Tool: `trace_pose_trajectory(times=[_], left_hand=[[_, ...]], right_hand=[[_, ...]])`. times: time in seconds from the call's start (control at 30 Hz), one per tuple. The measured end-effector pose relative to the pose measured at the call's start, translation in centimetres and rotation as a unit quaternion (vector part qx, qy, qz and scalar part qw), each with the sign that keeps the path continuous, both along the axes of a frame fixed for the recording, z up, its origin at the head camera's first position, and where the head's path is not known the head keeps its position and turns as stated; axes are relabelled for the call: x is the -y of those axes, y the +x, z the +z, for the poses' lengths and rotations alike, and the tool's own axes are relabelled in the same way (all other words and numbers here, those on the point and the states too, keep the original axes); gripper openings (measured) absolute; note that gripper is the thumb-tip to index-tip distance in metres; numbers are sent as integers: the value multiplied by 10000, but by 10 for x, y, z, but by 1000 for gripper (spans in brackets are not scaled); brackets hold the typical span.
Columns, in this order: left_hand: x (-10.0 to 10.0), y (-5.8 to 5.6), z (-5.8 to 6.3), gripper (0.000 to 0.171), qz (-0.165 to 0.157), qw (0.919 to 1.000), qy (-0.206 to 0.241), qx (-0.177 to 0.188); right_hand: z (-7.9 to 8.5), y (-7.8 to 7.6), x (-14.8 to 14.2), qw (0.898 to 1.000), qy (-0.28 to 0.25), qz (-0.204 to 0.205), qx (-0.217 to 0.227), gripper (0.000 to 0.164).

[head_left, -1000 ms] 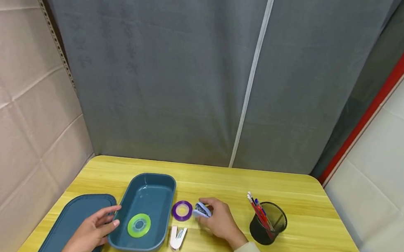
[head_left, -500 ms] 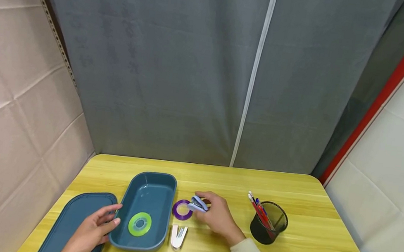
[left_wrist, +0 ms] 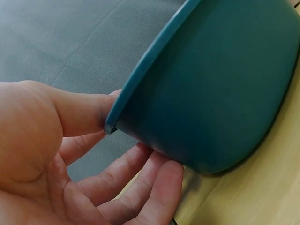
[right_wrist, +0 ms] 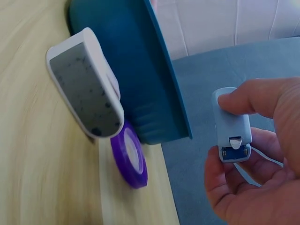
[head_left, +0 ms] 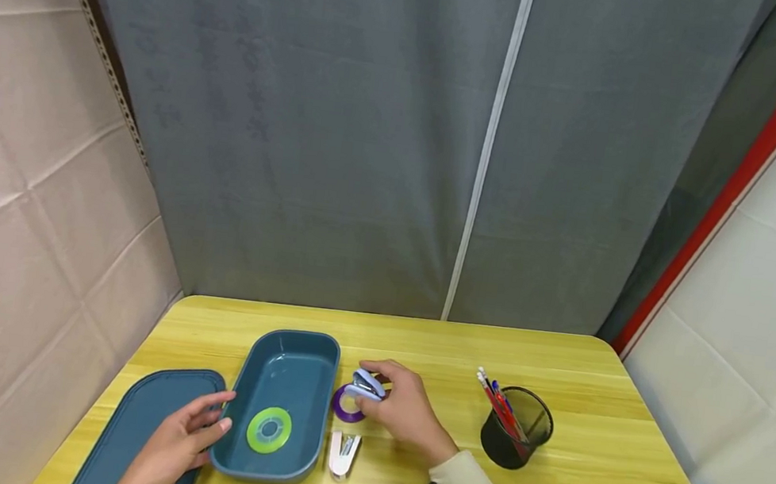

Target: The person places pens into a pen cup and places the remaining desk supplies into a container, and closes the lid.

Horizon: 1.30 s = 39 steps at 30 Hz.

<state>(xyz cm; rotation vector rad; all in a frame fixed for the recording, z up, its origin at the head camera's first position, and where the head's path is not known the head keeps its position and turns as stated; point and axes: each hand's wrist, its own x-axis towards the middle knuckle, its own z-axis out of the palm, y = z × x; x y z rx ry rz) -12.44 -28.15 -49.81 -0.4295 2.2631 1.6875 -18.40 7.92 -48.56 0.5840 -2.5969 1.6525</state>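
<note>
My right hand [head_left: 408, 408] grips a small light-blue stapler [head_left: 366, 384] with rounded ends, thumb on one side and fingers on the other. I hold it up in the air, apart from the deep blue-teal plastic bin [head_left: 288, 374] with rounded corners; from my head it partly overlaps a flat purple ring-shaped tape roll [head_left: 338, 406] on the table. The roll lies just right of the bin; whether they touch, I cannot tell. Nearer me stands a white stapler [head_left: 342, 454], its arms spread in a V.

My left hand [head_left: 182, 438] pinches the bin's left rim, with fingers against the outer wall. Inside the bin, toward me, a lime-green tape roll [head_left: 256, 428] lies flat. Beneath my left hand is a flat blue rounded lid [head_left: 157, 399]. Well to the right, a black mesh cup [head_left: 501, 444] holds pens and pencils [head_left: 502, 408] on the yellow wood-grain table [head_left: 419, 349].
</note>
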Motion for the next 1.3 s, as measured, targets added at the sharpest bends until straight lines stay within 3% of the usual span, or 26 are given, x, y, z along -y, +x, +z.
trace_pose_trajectory(times=[0.37,0.7,1.3], left_hand=[[1,0,0,69,15,10000,-10,-10],[2,0,-1,70,-23,10000,-25,16],[0,1,2,67,-18,10000,24,13]], right_hand=[[15,-1,21,9997,-121,222,20,54],[23,-3,37,9995,158,246,-134,50],[21,-11,59,9968,569,544,-156,51]])
